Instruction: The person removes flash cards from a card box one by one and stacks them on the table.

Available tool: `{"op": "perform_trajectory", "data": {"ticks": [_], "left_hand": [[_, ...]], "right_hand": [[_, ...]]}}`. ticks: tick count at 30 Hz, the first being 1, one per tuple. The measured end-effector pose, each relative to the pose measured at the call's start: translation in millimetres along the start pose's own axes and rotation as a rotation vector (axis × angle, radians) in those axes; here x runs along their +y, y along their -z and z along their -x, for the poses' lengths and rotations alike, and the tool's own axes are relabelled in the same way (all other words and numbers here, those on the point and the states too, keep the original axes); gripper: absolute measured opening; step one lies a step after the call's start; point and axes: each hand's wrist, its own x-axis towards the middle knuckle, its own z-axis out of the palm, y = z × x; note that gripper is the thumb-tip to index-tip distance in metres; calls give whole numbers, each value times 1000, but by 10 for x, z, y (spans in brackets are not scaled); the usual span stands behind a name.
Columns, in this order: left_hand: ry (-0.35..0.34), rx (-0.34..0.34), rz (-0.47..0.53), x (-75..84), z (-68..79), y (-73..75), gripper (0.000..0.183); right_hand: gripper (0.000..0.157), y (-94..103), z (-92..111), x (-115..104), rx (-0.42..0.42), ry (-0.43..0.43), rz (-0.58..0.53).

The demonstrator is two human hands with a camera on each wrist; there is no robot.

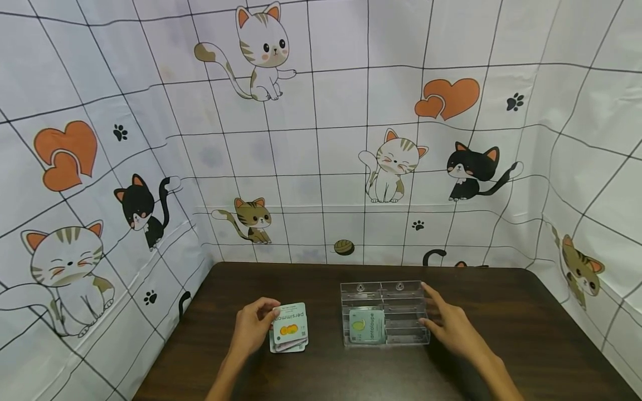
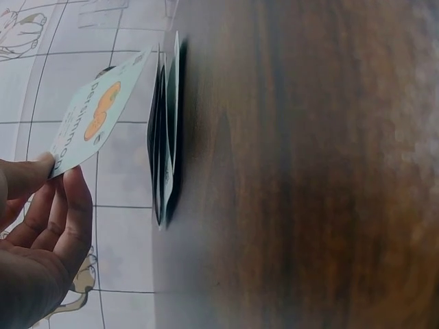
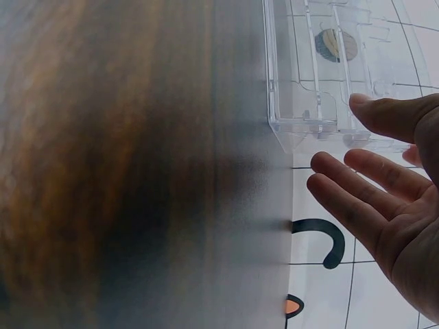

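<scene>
My left hand (image 1: 252,327) pinches a card marked "persimmon" (image 1: 291,323) by its edge, between thumb and fingers. In the left wrist view this persimmon card (image 2: 99,113) is tilted, its far end near a small stack of cards (image 2: 164,144) on the table. A clear plastic rack with compartments (image 1: 405,338) stands to the right. One green-bordered card, its label partly readable as "antaloupe" (image 1: 367,326), sits in the rack's front left compartment. My right hand (image 1: 453,328) is at the rack's right side, fingers extended; in the right wrist view the thumb touches or nearly touches the plastic.
A dark brown wooden table (image 1: 321,373) carries the cards and the rack. Behind and beside it hangs a white gridded cloth (image 1: 341,100) printed with cats, hearts and paws.
</scene>
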Motion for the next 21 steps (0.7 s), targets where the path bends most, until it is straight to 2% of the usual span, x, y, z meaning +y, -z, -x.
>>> {"op": "perform_trajectory", "data": {"ticks": [12,21], "left_hand": [[-1,-20,-31,-29,1,6,13],[-53,11,-192,-17,15,55,13]], "right_hand": [[89,8,-6,-11,-9,-6,5],[89,13,-8,-14,-11,-7,4]]}}
